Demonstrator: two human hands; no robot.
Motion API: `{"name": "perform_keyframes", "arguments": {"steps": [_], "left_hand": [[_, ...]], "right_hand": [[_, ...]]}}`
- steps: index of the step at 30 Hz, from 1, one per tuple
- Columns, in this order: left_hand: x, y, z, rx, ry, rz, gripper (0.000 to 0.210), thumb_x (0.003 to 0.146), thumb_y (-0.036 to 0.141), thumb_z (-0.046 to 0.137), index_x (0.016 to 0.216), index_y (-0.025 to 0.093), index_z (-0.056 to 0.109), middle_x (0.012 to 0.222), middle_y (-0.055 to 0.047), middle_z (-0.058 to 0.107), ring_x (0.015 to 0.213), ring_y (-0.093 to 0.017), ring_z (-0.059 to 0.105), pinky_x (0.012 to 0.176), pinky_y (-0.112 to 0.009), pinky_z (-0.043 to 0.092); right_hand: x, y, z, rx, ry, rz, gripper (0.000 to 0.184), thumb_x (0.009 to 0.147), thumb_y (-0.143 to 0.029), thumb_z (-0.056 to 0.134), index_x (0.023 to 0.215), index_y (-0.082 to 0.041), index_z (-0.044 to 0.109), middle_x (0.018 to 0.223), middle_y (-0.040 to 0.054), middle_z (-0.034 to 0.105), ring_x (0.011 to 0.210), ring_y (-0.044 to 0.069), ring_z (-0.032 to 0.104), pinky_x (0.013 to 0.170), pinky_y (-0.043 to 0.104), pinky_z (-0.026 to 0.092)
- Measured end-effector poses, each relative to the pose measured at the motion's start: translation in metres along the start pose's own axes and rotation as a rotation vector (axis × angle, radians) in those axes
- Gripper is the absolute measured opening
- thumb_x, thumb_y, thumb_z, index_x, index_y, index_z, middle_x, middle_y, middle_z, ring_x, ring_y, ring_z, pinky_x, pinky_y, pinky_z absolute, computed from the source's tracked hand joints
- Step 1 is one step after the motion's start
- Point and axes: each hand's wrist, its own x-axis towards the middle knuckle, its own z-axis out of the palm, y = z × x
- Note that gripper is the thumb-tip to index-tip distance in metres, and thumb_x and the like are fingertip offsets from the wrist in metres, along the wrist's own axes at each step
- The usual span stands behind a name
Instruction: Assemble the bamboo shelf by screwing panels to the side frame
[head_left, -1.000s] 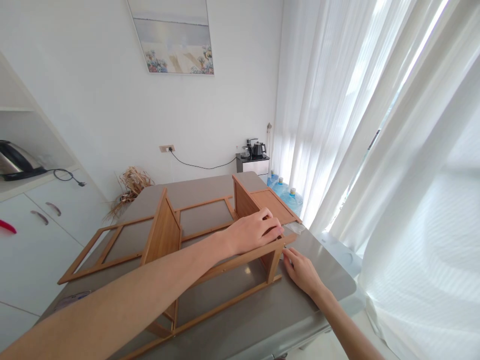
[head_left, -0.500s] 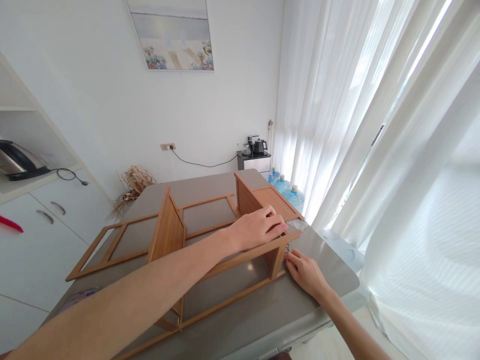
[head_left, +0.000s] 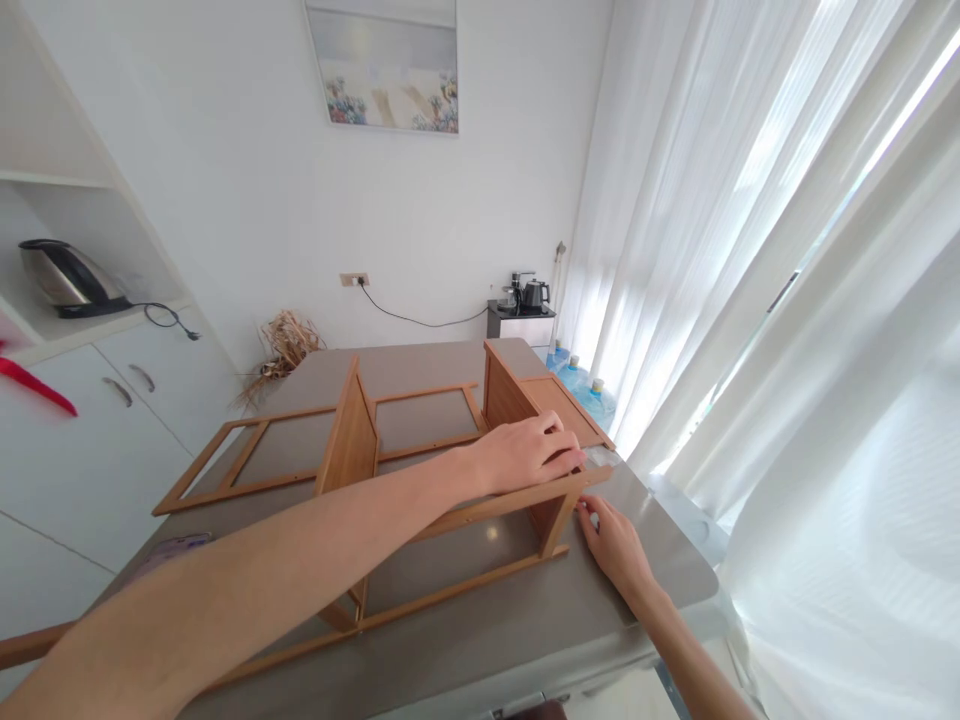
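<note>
A partly built wooden shelf rack [head_left: 559, 522] lies on its side on the grey table, with slatted side frames and upright panels. My left hand [head_left: 529, 455] reaches across and is closed over the rack's upper rail near its right end, the fingertips curled behind the wood. Beside that same end, my right hand [head_left: 611, 540] has its thumb and index finger pinched close against the short end piece. Whatever lies between those fingers is too small or hidden to make out. A wooden shelf panel [head_left: 349, 440] stands upright left of my left hand.
The grey table [head_left: 465, 650] carries a loose wooden panel [head_left: 574, 410] at the far right, a bit of clear plastic [head_left: 602, 456] and a phone-like item [head_left: 176, 546] by my left forearm. Dried plants [head_left: 289, 345] and water bottles [head_left: 592, 390] stand beyond the table.
My right hand has shifted slightly at the rack's end, and the small metal piece seen by its fingers is now hidden. My left hand keeps its hold. The view has swung slightly left.
</note>
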Motion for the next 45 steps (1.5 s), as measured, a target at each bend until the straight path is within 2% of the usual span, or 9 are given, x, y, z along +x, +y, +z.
{"name": "perform_keyframes", "arguments": {"steps": [7,12,18,24,27,30,33,36,45], "left_hand": [[0.0,0.0,-0.001,0.003,0.022,0.034,0.038,0.101,0.048,0.035,0.108,0.025,0.064,0.11,-0.004,0.055,0.094,-0.017,0.062,0.087,-0.032,0.05],[0.0,0.001,-0.003,-0.042,0.02,0.037,0.038,0.101,0.047,0.036,0.107,0.024,0.065,0.11,-0.004,0.055,0.095,-0.016,0.061,0.091,-0.032,0.049],[0.0,-0.003,0.0,-0.102,0.019,0.064,0.036,0.102,0.044,0.036,0.105,0.023,0.065,0.108,-0.004,0.053,0.097,-0.015,0.059,0.095,-0.03,0.045],[0.0,-0.001,-0.002,-0.095,-0.004,0.05,0.039,0.102,0.046,0.033,0.105,0.022,0.063,0.11,-0.004,0.053,0.091,-0.014,0.059,0.091,-0.031,0.046],[0.001,0.001,-0.002,-0.053,0.006,0.06,0.04,0.103,0.044,0.03,0.102,0.022,0.064,0.108,-0.004,0.052,0.091,-0.014,0.057,0.092,-0.031,0.045],[0.002,0.001,0.0,-0.016,0.019,0.076,0.043,0.104,0.042,0.027,0.1,0.021,0.064,0.104,-0.004,0.052,0.092,-0.014,0.057,0.093,-0.031,0.045],[0.003,0.0,0.002,-0.006,0.031,0.052,0.044,0.103,0.044,0.025,0.101,0.021,0.064,0.103,-0.004,0.05,0.088,-0.014,0.057,0.092,-0.031,0.045],[0.003,-0.002,0.002,0.005,0.025,0.024,0.045,0.103,0.045,0.025,0.101,0.021,0.064,0.104,-0.003,0.049,0.085,-0.014,0.057,0.091,-0.032,0.046],[0.002,0.002,-0.003,0.022,-0.009,0.002,0.045,0.103,0.046,0.023,0.101,0.023,0.062,0.105,-0.003,0.048,0.085,-0.013,0.056,0.088,-0.031,0.046]], "right_hand": [[0.008,0.012,0.011,0.155,-0.012,-0.081,0.027,0.099,-0.042,0.036,0.09,-0.028,0.058,0.083,0.0032,0.068,0.072,0.022,0.067,0.067,0.034,0.05],[0.012,0.004,0.002,0.207,-0.025,-0.101,0.028,0.095,-0.046,0.044,0.085,-0.027,0.062,0.078,0.0025,0.067,0.069,0.021,0.065,0.068,0.033,0.051],[0.003,-0.007,-0.011,0.256,0.011,0.041,0.041,0.096,-0.052,0.039,0.092,-0.022,0.066,0.091,0.0085,0.07,0.08,0.022,0.066,0.076,0.034,0.051],[-0.019,-0.029,-0.055,0.395,0.07,0.19,0.041,0.095,-0.054,0.042,0.108,-0.023,0.065,0.094,0.0057,0.073,0.045,0.011,0.053,0.049,0.026,0.047],[-0.028,-0.056,-0.085,0.546,0.137,0.232,0.038,0.093,-0.055,0.048,0.109,-0.024,0.062,0.105,0.0069,0.072,0.04,0.008,0.043,0.041,0.024,0.041],[-0.035,-0.084,-0.105,0.619,0.23,0.22,0.034,0.091,-0.054,0.054,0.104,-0.023,0.061,0.097,0.0061,0.071,0.04,0.007,0.034,0.038,0.023,0.034],[-0.038,-0.106,-0.112,0.617,0.309,0.179,0.031,0.089,-0.053,0.058,0.098,-0.023,0.063,0.055,-0.0046,0.052,0.041,0.009,0.029,0.039,0.023,0.027],[-0.036,-0.116,-0.11,0.641,0.358,0.155,0.028,0.088,-0.05,0.061,0.092,-0.023,0.062,0.047,-0.0092,0.028,0.042,0.009,0.024,0.04,0.024,0.023],[-0.021,-0.12,-0.102,0.632,0.372,0.14,0.029,0.086,-0.05,0.062,0.093,-0.022,0.066,0.048,-0.0085,0.027,0.044,0.01,0.023,0.042,0.025,0.024]]}}
